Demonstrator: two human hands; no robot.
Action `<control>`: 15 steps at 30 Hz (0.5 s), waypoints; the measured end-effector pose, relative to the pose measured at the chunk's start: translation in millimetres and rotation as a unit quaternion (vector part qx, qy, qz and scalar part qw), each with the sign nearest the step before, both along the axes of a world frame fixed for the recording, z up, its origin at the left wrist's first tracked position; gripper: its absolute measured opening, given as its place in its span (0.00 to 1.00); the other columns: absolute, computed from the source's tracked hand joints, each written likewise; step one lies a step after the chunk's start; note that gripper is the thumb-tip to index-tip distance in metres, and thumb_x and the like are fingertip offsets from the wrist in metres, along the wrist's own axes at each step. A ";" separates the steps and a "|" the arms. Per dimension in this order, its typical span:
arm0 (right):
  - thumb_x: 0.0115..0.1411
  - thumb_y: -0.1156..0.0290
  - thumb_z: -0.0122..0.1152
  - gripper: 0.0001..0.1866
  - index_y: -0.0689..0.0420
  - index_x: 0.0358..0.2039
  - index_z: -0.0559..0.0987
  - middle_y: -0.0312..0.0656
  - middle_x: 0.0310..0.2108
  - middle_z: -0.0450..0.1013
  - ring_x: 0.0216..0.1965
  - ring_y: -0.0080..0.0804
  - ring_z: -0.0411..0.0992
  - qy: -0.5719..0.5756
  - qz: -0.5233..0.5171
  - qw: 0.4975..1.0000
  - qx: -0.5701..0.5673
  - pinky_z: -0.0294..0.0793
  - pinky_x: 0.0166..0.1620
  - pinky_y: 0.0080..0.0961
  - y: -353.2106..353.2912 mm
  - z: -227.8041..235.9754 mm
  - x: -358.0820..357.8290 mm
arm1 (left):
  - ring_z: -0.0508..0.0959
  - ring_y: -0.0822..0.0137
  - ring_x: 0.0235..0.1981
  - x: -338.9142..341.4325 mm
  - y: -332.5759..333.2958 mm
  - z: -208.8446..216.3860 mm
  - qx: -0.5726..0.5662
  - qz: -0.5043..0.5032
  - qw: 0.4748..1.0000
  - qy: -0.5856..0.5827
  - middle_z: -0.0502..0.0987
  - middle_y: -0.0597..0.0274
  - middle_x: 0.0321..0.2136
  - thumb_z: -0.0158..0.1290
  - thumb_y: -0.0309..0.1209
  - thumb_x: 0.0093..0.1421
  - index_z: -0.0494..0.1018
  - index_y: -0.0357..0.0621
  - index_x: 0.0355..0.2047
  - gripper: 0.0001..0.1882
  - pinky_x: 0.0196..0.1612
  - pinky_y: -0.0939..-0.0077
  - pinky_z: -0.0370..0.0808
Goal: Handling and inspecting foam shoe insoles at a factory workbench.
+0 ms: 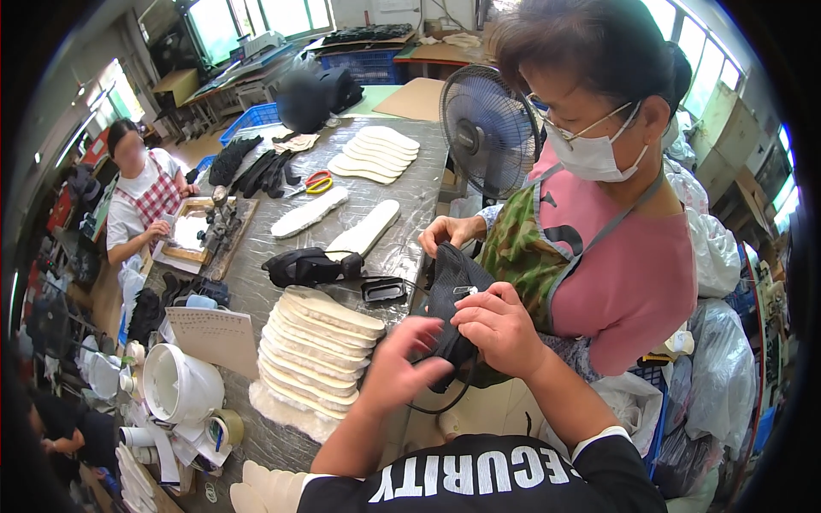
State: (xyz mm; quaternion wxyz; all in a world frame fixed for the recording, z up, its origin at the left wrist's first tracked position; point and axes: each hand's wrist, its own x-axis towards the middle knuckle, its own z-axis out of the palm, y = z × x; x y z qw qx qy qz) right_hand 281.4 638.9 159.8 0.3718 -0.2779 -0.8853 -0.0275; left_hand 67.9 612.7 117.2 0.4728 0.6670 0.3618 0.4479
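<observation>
A black mesh shoe piece [449, 295] with a thin black cord hanging from it sits in mid-air over the table's right edge. My right hand [500, 329] grips its right side, fingers pinched near a small shiny bit on top. My left hand [398, 368], blurred, closes on its lower left side. A co-worker in a pink top and camouflage apron stands opposite. One of that person's hands [449, 231] holds the upper end of the same piece.
A fanned stack of white insoles [316, 350] lies just left of my hands on the foil-covered table [256, 291]. Further off are black shoe parts [308, 267], more insoles [376, 152], scissors [318, 181], a fan [487, 128], a white bucket [180, 385] and tape [224, 427]. Another person [141, 201] sits at far left.
</observation>
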 end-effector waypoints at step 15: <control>0.47 0.83 0.62 0.24 0.56 0.47 0.74 0.50 0.55 0.67 0.56 0.51 0.65 0.131 -0.066 0.978 -0.147 0.65 0.59 0.41 -38.5 -37.4 -7.8 | 0.74 0.80 0.32 28.0 -22.4 -53.0 -0.147 0.127 0.969 -0.150 0.78 0.65 0.32 0.51 0.23 0.64 0.73 0.34 0.40 0.06 0.37 0.84 0.72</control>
